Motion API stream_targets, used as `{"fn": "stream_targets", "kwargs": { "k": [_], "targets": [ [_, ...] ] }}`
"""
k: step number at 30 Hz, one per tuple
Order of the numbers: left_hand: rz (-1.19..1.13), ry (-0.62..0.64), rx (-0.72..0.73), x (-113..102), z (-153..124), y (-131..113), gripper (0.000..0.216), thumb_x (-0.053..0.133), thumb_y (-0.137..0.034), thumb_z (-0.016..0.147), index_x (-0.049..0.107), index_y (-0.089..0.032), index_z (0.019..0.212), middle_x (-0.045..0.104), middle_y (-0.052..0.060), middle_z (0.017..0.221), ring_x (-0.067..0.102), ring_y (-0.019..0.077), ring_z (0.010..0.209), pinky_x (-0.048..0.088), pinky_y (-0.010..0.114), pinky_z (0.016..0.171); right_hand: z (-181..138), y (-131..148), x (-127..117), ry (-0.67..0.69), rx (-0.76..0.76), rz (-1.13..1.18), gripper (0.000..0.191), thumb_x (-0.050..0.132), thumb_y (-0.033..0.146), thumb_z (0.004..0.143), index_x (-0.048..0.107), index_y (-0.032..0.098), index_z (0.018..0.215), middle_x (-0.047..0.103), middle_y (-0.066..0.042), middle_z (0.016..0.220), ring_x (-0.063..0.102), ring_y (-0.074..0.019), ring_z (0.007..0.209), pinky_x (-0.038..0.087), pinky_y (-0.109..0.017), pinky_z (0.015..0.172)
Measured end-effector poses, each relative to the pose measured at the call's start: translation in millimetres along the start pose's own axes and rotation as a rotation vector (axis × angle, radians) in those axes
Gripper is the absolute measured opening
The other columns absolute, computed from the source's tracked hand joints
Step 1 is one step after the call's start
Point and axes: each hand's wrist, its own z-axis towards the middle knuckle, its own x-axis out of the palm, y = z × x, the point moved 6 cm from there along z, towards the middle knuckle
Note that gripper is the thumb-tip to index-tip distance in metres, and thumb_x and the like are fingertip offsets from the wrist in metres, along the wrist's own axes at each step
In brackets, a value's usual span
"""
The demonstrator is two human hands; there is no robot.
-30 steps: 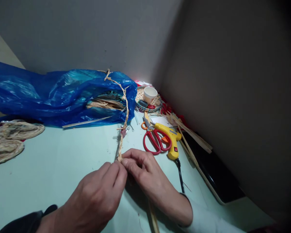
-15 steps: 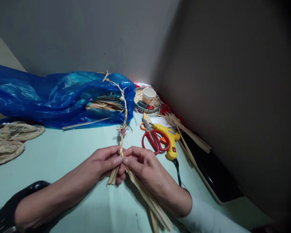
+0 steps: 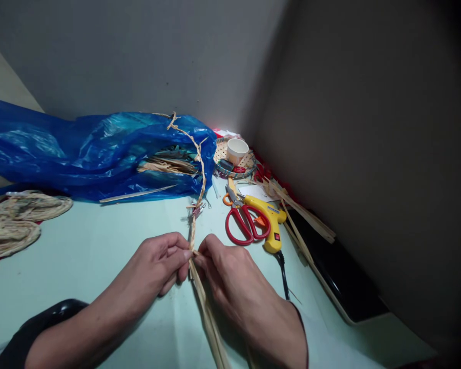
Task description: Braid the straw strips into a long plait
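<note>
A braided cord of dry, straw-coloured fibre (image 3: 202,177) runs from the top of the blue bag down to my fingers. A small metal clip (image 3: 196,209) sits on it above my hands. My left hand (image 3: 165,261) pinches the lower end of the braid between thumb and index finger. Close on the other side, my right hand (image 3: 230,271) is closed on a fibre strand at the same spot, its fingertips partly hidden. Below this point, loose flat fibre strips (image 3: 207,318) trail toward the table's near edge.
A blue plastic bag (image 3: 100,154) holding dried fibre lies along the wall. Red-handled scissors (image 3: 249,225) and a yellow glue gun (image 3: 272,220) lie to the right, near a black tray (image 3: 341,277). Behind them a woven basket (image 3: 221,154) carries a white cup (image 3: 237,150). Woven soles (image 3: 15,225) lie left.
My hands have parted slightly, and my right hand has turned knuckles-up with a strand. The short strip ends below my left hand no longer show; the long strips hang nearer the middle.
</note>
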Motion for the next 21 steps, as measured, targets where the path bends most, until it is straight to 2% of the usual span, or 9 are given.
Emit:
{"fn": "stream_targets", "kwargs": {
  "k": [2,4,6,9,12,14,16,18,21],
  "targets": [
    [0.03,-0.033,0.006,-1,-1,-3,0.027,0.066,-0.041,0.079,0.059,-0.017,0.071,0.061,-0.003,0.054,0.034,0.0049,0.039,0.021,0.022,0.043,1,2,-2,-0.022,-0.034,-0.061,0.018,0.044,0.021,0.102,0.05,0.021,0.086,0.055,0.0,0.066,0.035,-0.0137,0.054,0.021,-0.03,0.054],
    [0.021,-0.048,0.013,-1,-1,-4,0.027,0.067,-0.042,0.076,0.06,-0.016,0.071,0.064,-0.001,0.058,0.035,0.005,0.04,0.021,0.021,0.042,1,5,-3,-0.055,-0.054,-0.103,0.019,0.044,0.023,0.102,0.05,0.021,0.084,0.055,0.0,0.064,0.035,-0.0136,0.052,0.019,-0.031,0.053],
    [-0.027,-0.055,0.006,1,-1,-2,0.029,0.07,-0.043,0.073,0.059,-0.017,0.07,0.056,-0.006,0.052,0.03,0.0043,0.04,0.019,0.021,0.04,0,9,-1,-0.075,-0.076,-0.184,0.018,0.044,0.022,0.101,0.053,0.021,0.086,0.058,-0.001,0.064,0.04,-0.0152,0.052,0.019,-0.032,0.053],
    [-0.117,-0.047,-0.005,2,-1,6,0.03,0.073,-0.044,0.075,0.058,-0.018,0.072,0.035,-0.014,0.045,0.022,0.004,0.04,0.015,0.019,0.04,-4,17,8,-0.074,-0.1,-0.399,0.01,0.05,0.013,0.094,0.058,0.019,0.093,0.063,-0.005,0.068,0.05,-0.0203,0.055,0.019,-0.034,0.054],
    [-0.17,-0.003,-0.01,4,-1,14,0.033,0.07,-0.05,0.081,0.061,-0.018,0.079,0.033,-0.014,0.045,0.021,0.0048,0.042,0.014,0.02,0.041,-6,22,20,-0.069,-0.16,-0.56,0.017,0.055,0.004,0.086,0.061,0.015,0.098,0.067,-0.008,0.071,0.059,-0.0239,0.058,0.021,-0.034,0.053],
    [-0.215,0.007,-0.02,3,-1,18,0.036,0.073,-0.052,0.079,0.061,-0.018,0.079,0.032,-0.014,0.046,0.019,0.0046,0.042,0.013,0.02,0.042,-9,28,25,-0.095,-0.262,-0.613,0.021,0.054,-0.001,0.085,0.063,0.012,0.1,0.069,-0.009,0.073,0.06,-0.0232,0.06,0.023,-0.033,0.051],
    [-0.247,-0.007,-0.026,1,-3,20,0.037,0.078,-0.05,0.076,0.061,-0.018,0.077,0.038,-0.012,0.051,0.025,0.0045,0.044,0.016,0.019,0.044,-14,34,22,-0.143,-0.375,-0.593,0.017,0.055,0.002,0.088,0.066,0.01,0.099,0.071,-0.01,0.077,0.062,-0.0232,0.063,0.027,-0.034,0.052],
    [-0.259,-0.026,-0.021,-2,-4,18,0.033,0.08,-0.044,0.077,0.061,-0.017,0.077,0.047,-0.008,0.058,0.035,0.0057,0.049,0.023,0.018,0.047,-17,36,12,-0.164,-0.428,-0.444,0.013,0.058,0.017,0.094,0.07,0.012,0.095,0.072,-0.01,0.082,0.062,-0.0245,0.07,0.034,-0.035,0.057],
    [-0.27,-0.011,-0.015,-3,-6,12,0.029,0.078,-0.04,0.08,0.063,-0.016,0.079,0.05,-0.008,0.059,0.031,0.0042,0.048,0.019,0.018,0.046,-12,22,-15,-0.256,-0.268,-0.082,0.026,0.055,0.036,0.101,0.073,0.018,0.094,0.073,-0.008,0.089,0.064,-0.0241,0.086,0.043,-0.036,0.075]
  ]
}}
